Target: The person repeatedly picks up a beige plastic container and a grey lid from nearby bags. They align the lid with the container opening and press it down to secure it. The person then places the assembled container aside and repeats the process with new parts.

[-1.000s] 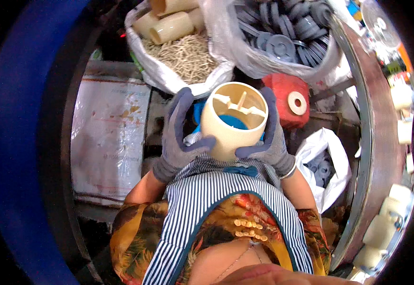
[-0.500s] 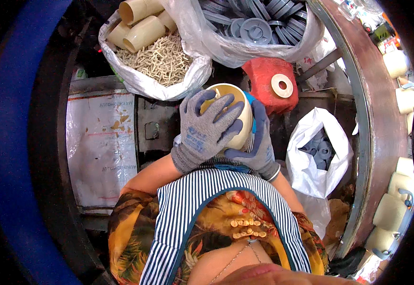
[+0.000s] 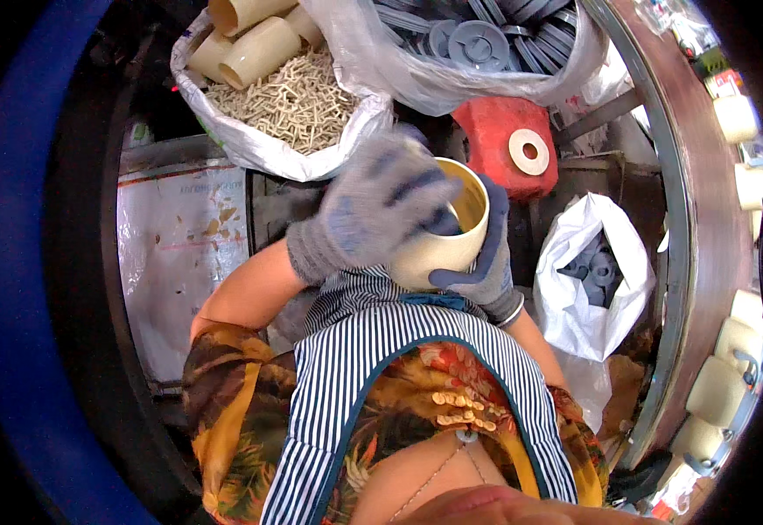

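Note:
A cream cylindrical plastic container [image 3: 438, 260] is tilted in front of my body, its open mouth facing up and away. Round its right side wraps my right hand [image 3: 493, 267], in a grey and blue work glove, with the thumb across the near wall. My left hand [image 3: 373, 201], gloved the same way, lies over the container's left side and the edge of its mouth. Motion smears its fingers, so whether they grip anything does not show. Part of the yellowish inner wall is visible; the bottom is hidden.
Ahead left, a white sack [image 3: 191, 79] holds small cream pieces and several cream tubes [image 3: 261, 54]. Grey round lids [image 3: 478, 45] fill a plastic bag beyond. A red block [image 3: 497, 140] bears a cream ring [image 3: 528, 151]. At right, another white sack [image 3: 565, 319] contains grey parts [image 3: 593, 267].
My left hand has slid left off the container's front, uncovering more of its mouth, and is moving fast. The container has shifted slightly right in my right hand.

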`<state>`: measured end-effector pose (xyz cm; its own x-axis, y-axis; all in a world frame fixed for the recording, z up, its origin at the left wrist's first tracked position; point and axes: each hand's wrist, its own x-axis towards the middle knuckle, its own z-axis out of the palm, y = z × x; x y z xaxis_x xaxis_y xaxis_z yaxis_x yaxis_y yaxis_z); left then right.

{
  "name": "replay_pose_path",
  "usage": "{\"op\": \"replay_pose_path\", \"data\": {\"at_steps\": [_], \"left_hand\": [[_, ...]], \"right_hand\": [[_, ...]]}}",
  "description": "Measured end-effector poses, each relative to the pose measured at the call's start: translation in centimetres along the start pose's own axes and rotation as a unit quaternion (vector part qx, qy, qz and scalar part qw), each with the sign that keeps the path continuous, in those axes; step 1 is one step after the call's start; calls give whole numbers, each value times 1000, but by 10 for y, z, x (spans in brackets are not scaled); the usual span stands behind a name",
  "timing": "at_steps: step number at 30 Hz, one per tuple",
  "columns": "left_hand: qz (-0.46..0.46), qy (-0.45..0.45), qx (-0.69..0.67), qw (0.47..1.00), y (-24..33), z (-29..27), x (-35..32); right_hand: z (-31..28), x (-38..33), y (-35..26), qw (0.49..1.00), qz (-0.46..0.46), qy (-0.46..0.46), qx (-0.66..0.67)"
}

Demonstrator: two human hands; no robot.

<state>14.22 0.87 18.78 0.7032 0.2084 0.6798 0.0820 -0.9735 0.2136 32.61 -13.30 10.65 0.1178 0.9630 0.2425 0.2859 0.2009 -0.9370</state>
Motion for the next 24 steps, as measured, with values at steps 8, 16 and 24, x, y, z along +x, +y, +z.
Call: {"op": "replay_pose_path", "data": {"at_steps": [8,16,24], "left_hand": [[-211,-323,265,884,-124,-1,-26],[-462,27,-594,658,14,63,-34],[-432,-26,-761,483,20,106,-46]], "right_hand": [[6,-17,-5,994,28,106,-26],[-21,-73,-9,992,10,69,107],[-138,-371,162,811,571,72,-105]]}}
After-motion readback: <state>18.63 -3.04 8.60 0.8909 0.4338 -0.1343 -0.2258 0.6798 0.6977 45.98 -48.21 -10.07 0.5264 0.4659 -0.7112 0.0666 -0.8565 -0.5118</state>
